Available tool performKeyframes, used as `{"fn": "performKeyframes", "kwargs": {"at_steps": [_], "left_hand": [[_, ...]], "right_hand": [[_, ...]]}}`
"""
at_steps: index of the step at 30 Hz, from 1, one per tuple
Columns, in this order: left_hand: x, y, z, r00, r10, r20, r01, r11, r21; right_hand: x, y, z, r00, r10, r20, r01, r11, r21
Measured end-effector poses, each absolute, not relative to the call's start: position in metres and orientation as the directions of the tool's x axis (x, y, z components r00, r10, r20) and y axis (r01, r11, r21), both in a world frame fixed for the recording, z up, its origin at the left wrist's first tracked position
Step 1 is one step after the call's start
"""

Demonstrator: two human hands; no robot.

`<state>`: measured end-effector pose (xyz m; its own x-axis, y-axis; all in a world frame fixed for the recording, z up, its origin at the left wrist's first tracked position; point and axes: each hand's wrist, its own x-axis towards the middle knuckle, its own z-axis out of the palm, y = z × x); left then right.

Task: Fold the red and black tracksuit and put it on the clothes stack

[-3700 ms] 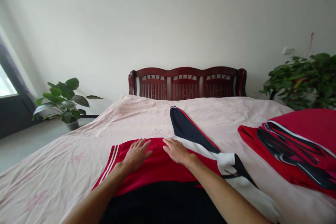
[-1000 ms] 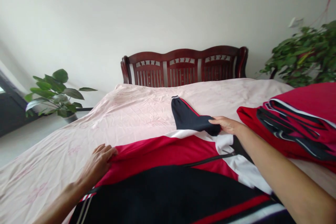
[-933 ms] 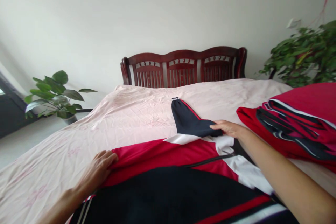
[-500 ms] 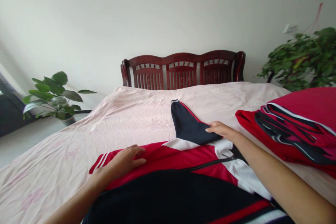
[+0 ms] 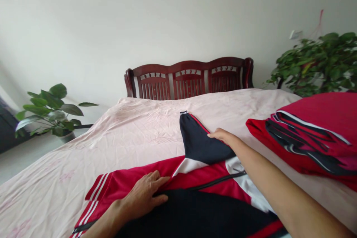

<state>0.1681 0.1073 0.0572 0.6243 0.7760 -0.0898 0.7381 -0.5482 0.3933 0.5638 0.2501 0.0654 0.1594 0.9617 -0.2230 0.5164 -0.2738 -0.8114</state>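
Observation:
A zip-up tracksuit jacket [image 5: 205, 180] in red, white and navy lies on the bed in front of me. Its far navy sleeve [image 5: 192, 139], edged by a red stripe, points toward the headboard with the striped cuff at the tip. My right hand [image 5: 221, 135] pinches this sleeve along its right edge, partway to the cuff. Flat on the red body rests my left hand [image 5: 147, 193], fingers stretched out beside the zip and the white-striped hem [image 5: 97, 187]. Dark navy fabric [image 5: 178, 215] with a red stripe covers the near part of the jacket; my right forearm hides some of the collar side.
On the right sits a stack of folded red and navy clothes [image 5: 315, 119]. A pale pink sheet [image 5: 134, 134] covers the bed up to the dark wooden headboard [image 5: 189, 78]. Potted plants stand on the left [image 5: 55, 109] and right [image 5: 320, 67].
My right hand has moved up the sleeve edge toward the cuff. My left hand has slid right and nearer across the jacket, and more of the hem shows. The view has shifted slightly.

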Motion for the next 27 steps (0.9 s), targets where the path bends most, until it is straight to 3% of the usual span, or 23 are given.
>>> {"fn": "performKeyframes", "kwargs": {"at_steps": [4,7,10,14,18,23,27], "left_hand": [[0.163,0.11,0.061,0.633,0.768,-0.1,0.671,-0.48,0.565],[0.163,0.121,0.057,0.548,0.823,-0.15,0.544,-0.215,0.811],[0.174,0.142,0.051,0.422,0.872,-0.249,0.419,0.056,0.906],[0.204,0.169,0.055,0.37,0.876,-0.309,0.23,0.235,0.944],[0.238,0.18,0.063,0.411,0.789,-0.456,0.041,0.484,0.874],[0.274,0.174,0.063,0.44,0.72,-0.537,-0.081,0.627,0.775],[0.277,0.168,0.082,0.324,0.831,-0.453,-0.276,0.54,0.795]], "right_hand": [[0.529,0.251,0.079,0.093,0.956,-0.279,0.467,-0.289,-0.836],[0.515,0.232,0.099,-0.043,0.957,-0.288,0.402,-0.247,-0.881],[0.514,0.201,0.123,-0.272,0.92,-0.281,0.311,-0.192,-0.931],[0.522,0.156,0.144,-0.596,0.734,-0.324,0.283,-0.185,-0.941],[0.522,0.122,0.147,-0.733,0.612,-0.297,0.315,-0.082,-0.946],[0.53,0.116,0.139,-0.72,0.67,-0.181,0.236,-0.01,-0.972],[0.555,0.132,0.134,-0.609,0.779,-0.148,0.142,-0.077,-0.987]]}}
